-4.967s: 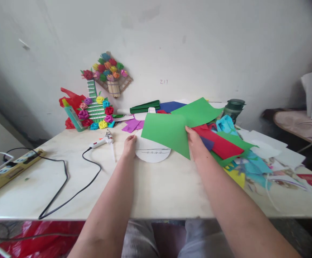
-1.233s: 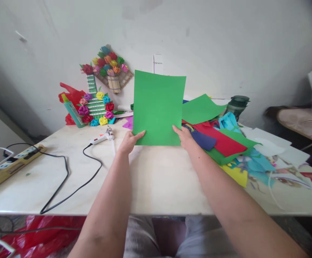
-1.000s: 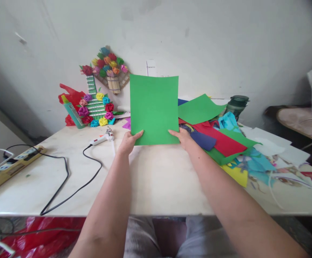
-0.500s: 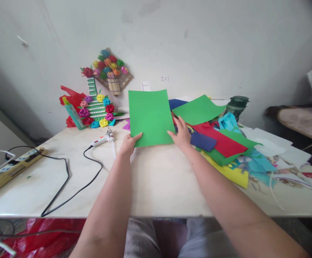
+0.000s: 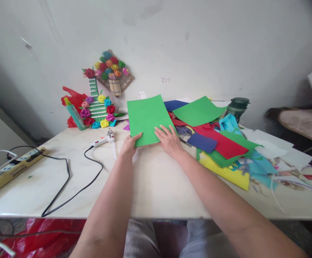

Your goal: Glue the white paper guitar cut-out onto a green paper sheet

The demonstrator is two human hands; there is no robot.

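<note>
A plain green sheet of paper (image 5: 147,116) is tilted up over the white table (image 5: 161,186), its far edge raised. My left hand (image 5: 130,144) pinches its near left corner, thumb on top and fingers hidden beneath. Flat on the sheet's near right part lies my right hand (image 5: 170,141), with its fingers spread. Just right of that hand are a bundle of dark purple string (image 5: 182,130) and a dark blue piece of paper (image 5: 202,142).
A glue gun (image 5: 103,139) trails its cord toward a power strip (image 5: 13,170) at left. Behind it stand a glue bottle (image 5: 75,114) and a paper-flower craft (image 5: 98,109). Coloured sheets, including a red piece (image 5: 225,141), and a dark green bottle (image 5: 238,107) fill the right side.
My right hand has moved left from the sheet's right edge onto its surface, fingers now flat. The sheet's far edge has dropped a little; my left hand still grips the same corner.
</note>
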